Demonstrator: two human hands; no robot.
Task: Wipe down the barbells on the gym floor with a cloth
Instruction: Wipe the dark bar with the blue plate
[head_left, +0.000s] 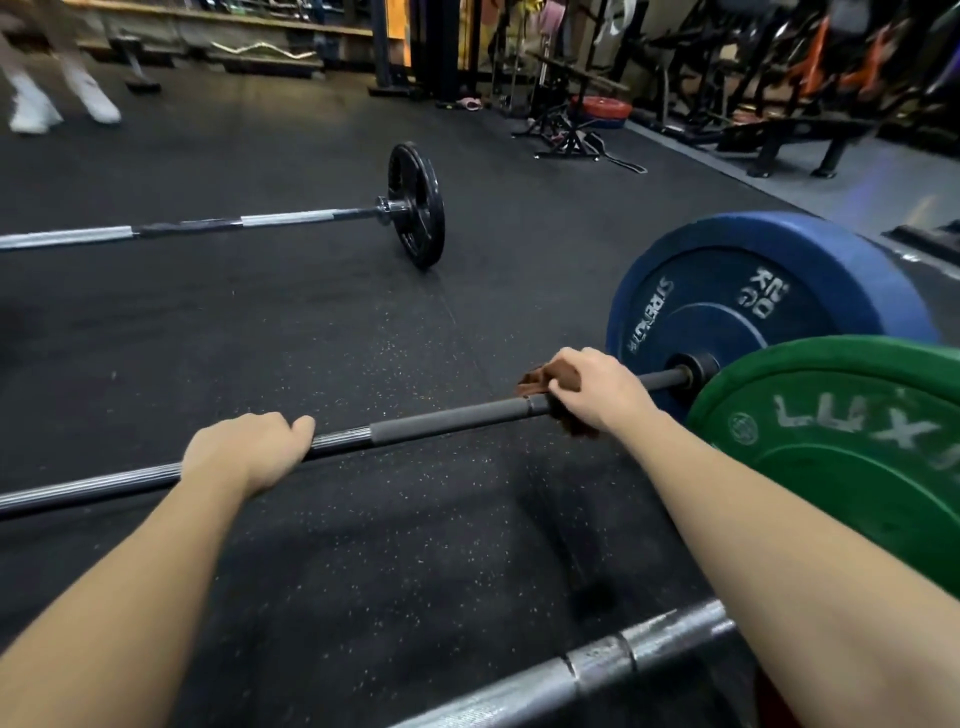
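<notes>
- The middle barbell (447, 423) runs out of view at 9 o'clock, so I cannot see its left end.
- Its right end goes into a blue plate (753, 291) at 3 o'clock, partly covered by a green plate (857, 457) that the edge cuts off.
- The near barbell (597, 662) at 5 o'clock is cut off at the bottom, and my right forearm crosses it.
- The far barbell (291, 217) with its black plate (418, 205) lies at 12 o'clock, its left end out of view.
- The racks at 1 o'clock are too blurred to make out.
- The brown cloth (540, 382) is mostly hidden under my palm.
- My left hand (244, 452) is curled over the middle bar, gripping it bare.
- My right hand (597, 395) is curled round the cloth, wrapping it on the same bar near the blue plate.
</notes>
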